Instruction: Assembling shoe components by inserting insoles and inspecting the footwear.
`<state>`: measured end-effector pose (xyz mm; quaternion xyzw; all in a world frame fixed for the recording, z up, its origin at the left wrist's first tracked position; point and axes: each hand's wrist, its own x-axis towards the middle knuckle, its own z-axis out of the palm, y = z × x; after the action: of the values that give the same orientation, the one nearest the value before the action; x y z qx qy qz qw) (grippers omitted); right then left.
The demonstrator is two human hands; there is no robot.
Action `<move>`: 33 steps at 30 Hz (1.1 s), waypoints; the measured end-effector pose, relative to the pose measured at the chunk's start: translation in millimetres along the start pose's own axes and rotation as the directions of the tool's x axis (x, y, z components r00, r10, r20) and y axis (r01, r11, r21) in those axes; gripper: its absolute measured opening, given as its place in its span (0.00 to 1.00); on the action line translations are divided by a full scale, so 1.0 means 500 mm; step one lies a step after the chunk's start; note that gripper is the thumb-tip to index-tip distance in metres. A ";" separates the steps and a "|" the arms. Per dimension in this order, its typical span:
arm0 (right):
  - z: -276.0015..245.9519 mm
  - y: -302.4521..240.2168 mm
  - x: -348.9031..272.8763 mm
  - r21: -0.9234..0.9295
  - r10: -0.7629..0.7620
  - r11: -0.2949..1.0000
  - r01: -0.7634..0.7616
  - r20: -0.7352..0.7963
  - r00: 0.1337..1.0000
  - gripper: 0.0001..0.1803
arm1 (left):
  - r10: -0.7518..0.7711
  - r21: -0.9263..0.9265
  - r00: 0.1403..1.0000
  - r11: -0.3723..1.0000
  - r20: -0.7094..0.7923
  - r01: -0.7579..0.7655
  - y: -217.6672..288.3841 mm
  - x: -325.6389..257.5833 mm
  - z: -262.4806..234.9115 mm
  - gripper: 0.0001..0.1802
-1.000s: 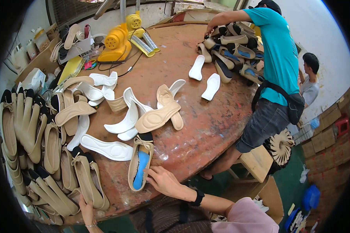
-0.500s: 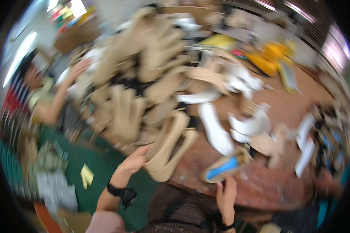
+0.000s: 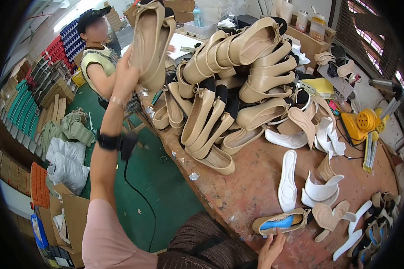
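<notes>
In the upper left of the frame, the left hand (image 3: 125, 76) is clenched around a pair of beige flat shoes (image 3: 151, 40), raised beside the heaped shoe pile (image 3: 233, 80). The right hand (image 3: 270, 249), at the lower edge, has its fingers loose, touching a blue-lined shoe (image 3: 280, 222) on the surface (image 3: 251, 188). A firm grip low on the pair probably keeps it steady.

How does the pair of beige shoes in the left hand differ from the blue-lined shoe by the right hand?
The beige shoes are a pair, raised in the air by the left hand; the blue-lined shoe is single and lies flat on the table. The pair's insides are beige; the single shoe's insole is blue. The right hand only touches its shoe. Both are tan flats.
</notes>
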<state>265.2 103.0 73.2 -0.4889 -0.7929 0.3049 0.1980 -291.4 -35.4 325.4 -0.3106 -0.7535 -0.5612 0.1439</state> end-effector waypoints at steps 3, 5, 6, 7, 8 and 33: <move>0.008 0.010 0.000 -0.005 -0.001 1.000 0.001 -0.031 1.000 0.21 | 0.225 0.355 0.969 0.918 -0.102 -0.176 -0.147 0.151 0.047 0.33; 0.013 0.028 -0.012 -0.015 0.057 0.998 -0.058 -0.081 0.995 0.20 | -0.112 0.528 0.993 0.846 0.033 0.078 -0.187 0.202 0.159 0.34; 0.010 0.030 -0.012 -0.035 0.122 0.992 -0.125 -0.069 0.990 0.20 | -0.375 0.340 0.910 0.891 0.180 0.300 -0.196 0.188 0.252 0.34; 0.016 0.020 -0.005 0.054 0.060 0.997 -0.063 0.048 0.997 0.21 | 0.194 0.484 0.824 0.729 0.533 -0.484 -0.378 0.330 0.020 0.34; 0.021 0.007 0.002 0.042 0.015 0.999 -0.015 -0.011 1.000 0.19 | 0.144 0.353 0.891 0.882 0.432 -0.313 -0.479 0.293 0.085 0.33; 0.021 -0.010 0.012 0.188 0.084 0.980 -0.067 -0.084 0.993 0.13 | -0.131 -0.002 0.950 0.991 0.285 0.137 -0.472 0.108 0.118 0.27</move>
<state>252.7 103.8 68.7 -0.5116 -0.7321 0.3618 0.2672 -473.7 -5.5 158.3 -0.3375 -0.7797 -0.5273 -0.0074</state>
